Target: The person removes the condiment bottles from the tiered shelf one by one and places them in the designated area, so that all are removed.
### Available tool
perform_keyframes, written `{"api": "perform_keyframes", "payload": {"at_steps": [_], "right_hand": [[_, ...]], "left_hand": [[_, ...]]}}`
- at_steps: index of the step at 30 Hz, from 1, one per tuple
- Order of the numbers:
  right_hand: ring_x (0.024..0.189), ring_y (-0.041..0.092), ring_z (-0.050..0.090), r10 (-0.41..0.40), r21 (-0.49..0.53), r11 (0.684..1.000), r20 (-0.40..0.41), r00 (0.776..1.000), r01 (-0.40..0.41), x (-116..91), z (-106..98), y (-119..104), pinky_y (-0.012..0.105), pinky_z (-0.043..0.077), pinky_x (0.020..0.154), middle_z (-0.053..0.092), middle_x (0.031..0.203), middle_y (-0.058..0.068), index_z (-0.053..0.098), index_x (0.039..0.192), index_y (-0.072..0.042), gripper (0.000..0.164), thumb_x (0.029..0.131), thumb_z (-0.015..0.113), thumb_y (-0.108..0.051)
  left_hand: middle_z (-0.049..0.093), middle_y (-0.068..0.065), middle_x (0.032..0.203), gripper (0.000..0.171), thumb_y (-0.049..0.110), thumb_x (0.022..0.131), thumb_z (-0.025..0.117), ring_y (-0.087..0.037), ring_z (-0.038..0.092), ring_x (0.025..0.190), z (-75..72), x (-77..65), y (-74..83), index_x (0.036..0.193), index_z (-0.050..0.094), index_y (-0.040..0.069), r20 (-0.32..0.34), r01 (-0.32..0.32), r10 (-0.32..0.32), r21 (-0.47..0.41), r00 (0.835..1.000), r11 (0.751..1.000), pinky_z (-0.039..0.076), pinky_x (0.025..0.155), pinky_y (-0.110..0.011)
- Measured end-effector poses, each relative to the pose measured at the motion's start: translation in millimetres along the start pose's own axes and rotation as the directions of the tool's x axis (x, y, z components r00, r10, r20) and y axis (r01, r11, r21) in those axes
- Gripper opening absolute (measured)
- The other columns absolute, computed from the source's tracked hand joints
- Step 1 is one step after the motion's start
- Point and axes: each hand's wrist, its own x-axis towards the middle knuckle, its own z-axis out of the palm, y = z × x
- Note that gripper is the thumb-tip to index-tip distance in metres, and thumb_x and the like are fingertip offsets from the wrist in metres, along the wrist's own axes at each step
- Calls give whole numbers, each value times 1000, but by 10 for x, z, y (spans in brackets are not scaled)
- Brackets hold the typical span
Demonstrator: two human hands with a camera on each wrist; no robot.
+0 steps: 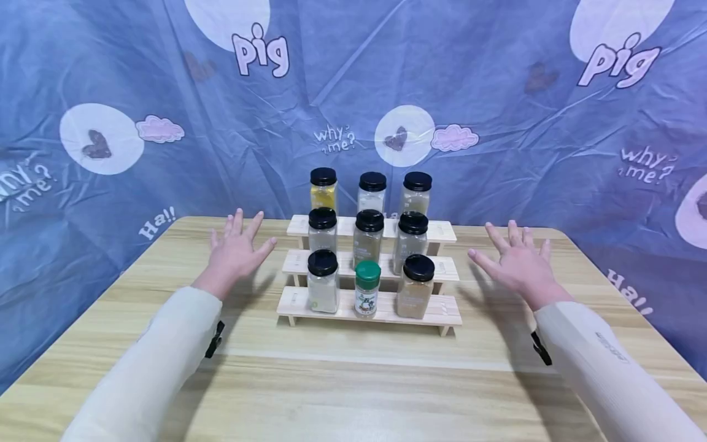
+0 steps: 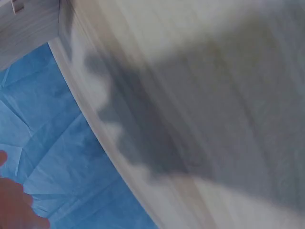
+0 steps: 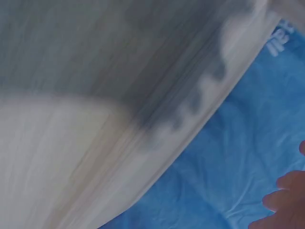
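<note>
Upright jars stand on a tiered rack near the back edge of the tabletop, thumb-side of left hand and right hand, equally near; fingers spread wide, holding nothing.

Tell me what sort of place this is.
Probably a staged tabletop setup indoors: a printed blue cloth hangs behind a wood-grain table bearing a tiered rack of jars.
</note>
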Motion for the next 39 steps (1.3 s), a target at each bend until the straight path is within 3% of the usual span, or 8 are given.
{"api": "perform_keyframes", "payload": {"at_steps": [4, 8, 15, 18, 23, 31, 35, 39], "right_hand": [[130, 58, 0, -28, 33, 999, -32, 999, 29, -107, -32, -90, 75, -6, 97, -1, 146, 35, 8, 150, -15, 80, 90, 28, -65], [133, 53, 2, -72, 80, 994, -47, 996, 76, -248, -75, -228, 73, -1, 100, 3, 146, 35, 10, 150, -13, 78, 92, 32, -61], [129, 54, 21, -137, 242, 957, -96, 986, 157, -544, -128, -509, 69, 20, 100, 16, 146, 33, 13, 149, -13, 73, 94, 42, -50], [124, 53, 32, -138, 308, 936, -127, 982, 171, -643, -119, -629, 67, 28, 98, 29, 143, 31, 17, 149, -12, 70, 95, 44, -47], [114, 51, 46, -115, 456, 874, -142, 983, 168, -736, -72, -816, 61, 39, 93, 43, 133, 32, 27, 145, -8, 65, 94, 48, -42], [113, 38, 54, -102, 620, 758, -191, 976, 201, -755, 80, -1071, 48, 45, 94, 54, 123, 27, 40, 135, -2, 61, 87, 64, -30], [109, 31, 58, -78, 669, 720, -186, 979, 185, -742, 156, -1153, 43, 48, 93, 61, 116, 20, 45, 131, -6, 60, 82, 71, -28], [106, 28, 60, -49, 689, 709, -163, 985, 149, -725, 219, -1217, 40, 50, 90, 63, 112, 17, 46, 127, -10, 62, 77, 75, -31]], "left_hand": [[-5, -22, 152, 70, 53, 95, 35, -42, -3, 139, 33, -2, 10, 150, 12, 16, -77, -76, 66, -130, 995, 989, -7, 106, -64], [4, -19, 153, 62, 39, 95, 46, -39, 4, 140, 71, -14, 41, 148, 23, 15, -137, -142, 106, -292, 985, 946, 4, 109, -61], [25, -17, 149, 47, 24, 94, 53, -38, 33, 131, 156, -87, 126, 138, 43, 8, -175, -161, 75, -558, 982, 814, 27, 109, -51], [38, -18, 143, 42, 19, 93, 55, -28, 53, 109, 208, -120, 165, 132, 50, 5, -185, -154, 42, -650, 982, 744, 47, 92, -30], [55, -20, 127, 36, 12, 91, 57, -3, 57, 96, 308, -170, 238, 125, 56, -2, -190, -142, -10, -766, 982, 626, 45, 77, -6], [64, -19, 109, 36, 10, 89, 59, 6, 59, 79, 409, -229, 342, 123, 57, -1, -113, -52, -101, -880, 988, 472, 50, 75, -12], [63, -19, 113, 37, 9, 89, 59, 4, 59, 81, 413, -247, 377, 124, 55, -2, -81, -34, -93, -904, 992, 426, 50, 77, -13], [56, -23, 123, 39, 8, 89, 59, 4, 58, 84, 416, -254, 398, 126, 53, -3, -46, -15, -67, -912, 997, 410, 49, 79, -13]]}}
